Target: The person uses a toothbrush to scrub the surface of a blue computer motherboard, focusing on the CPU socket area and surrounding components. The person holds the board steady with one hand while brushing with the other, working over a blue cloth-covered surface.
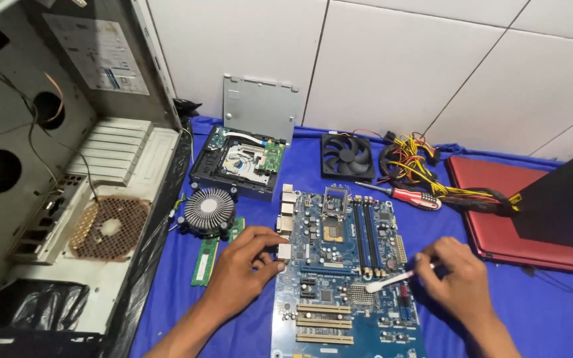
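A blue motherboard [339, 265] lies flat on the blue cloth in front of me. My left hand [243, 268] grips the board's left edge at the metal ports, thumb and fingers pinched on it. My right hand [455, 278] holds a small white brush [392, 280] by its handle. The bristle end of the brush rests on the board near the square heatsink [361, 295], right of the cream expansion slots [323, 323].
An open grey computer case [54, 166] lies at left. A round cooler [208, 211] and green memory stick [202, 260] sit beside my left hand. Behind are an opened optical drive [237, 162], black fan [346, 156], red-handled screwdriver [409, 195], cable bundle [419, 169], red laptop [499, 205].
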